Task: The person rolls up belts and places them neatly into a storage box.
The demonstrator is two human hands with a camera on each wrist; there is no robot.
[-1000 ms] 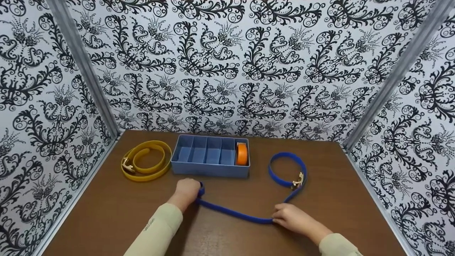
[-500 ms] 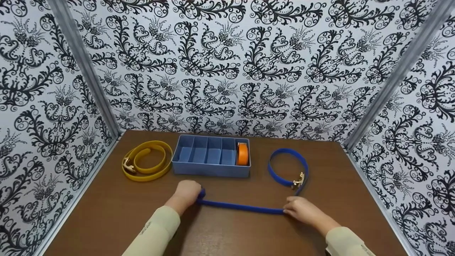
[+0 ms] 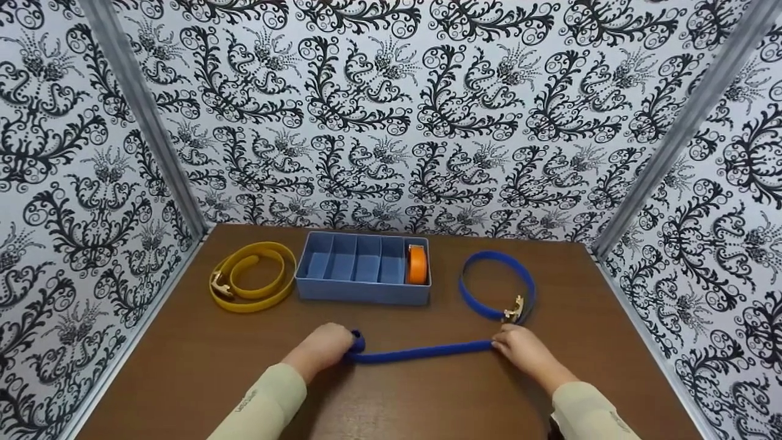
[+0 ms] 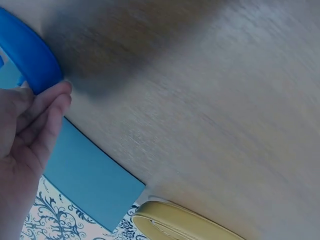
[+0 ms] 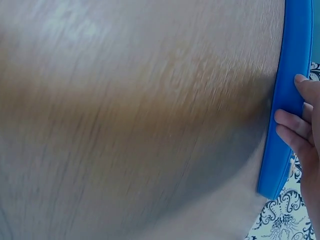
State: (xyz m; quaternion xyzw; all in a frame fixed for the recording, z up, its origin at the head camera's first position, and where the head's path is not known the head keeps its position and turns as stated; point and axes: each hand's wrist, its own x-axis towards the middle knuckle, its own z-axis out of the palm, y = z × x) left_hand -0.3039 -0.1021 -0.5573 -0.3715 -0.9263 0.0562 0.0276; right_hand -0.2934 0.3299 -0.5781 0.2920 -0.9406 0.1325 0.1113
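Observation:
A blue belt [image 3: 427,351] stretches between both hands across the front half of the table. Its left end is curled into a small roll, which my left hand [image 3: 325,345] pinches; the left wrist view shows the fingertips on the blue strap [image 4: 37,60]. Farther along the strap, my right hand [image 3: 524,349] holds it between thumb and fingers, also seen with the blue strap [image 5: 292,60] in the right wrist view. Beyond that hand the belt forms a wide loop on the table, with a gold buckle [image 3: 514,310] at its near right side.
A blue-grey divided box [image 3: 363,291] stands at the back middle, with a rolled orange belt [image 3: 417,266] upright in its rightmost compartment. Left of it lies a coiled yellow belt [image 3: 252,304] with a gold buckle. Patterned walls [image 3: 391,122] enclose the brown table [image 3: 403,403].
My right hand has moved right and away along the strap, closer to the buckle. My left hand has come slightly nearer and to the right with the roll. The blue loop has widened.

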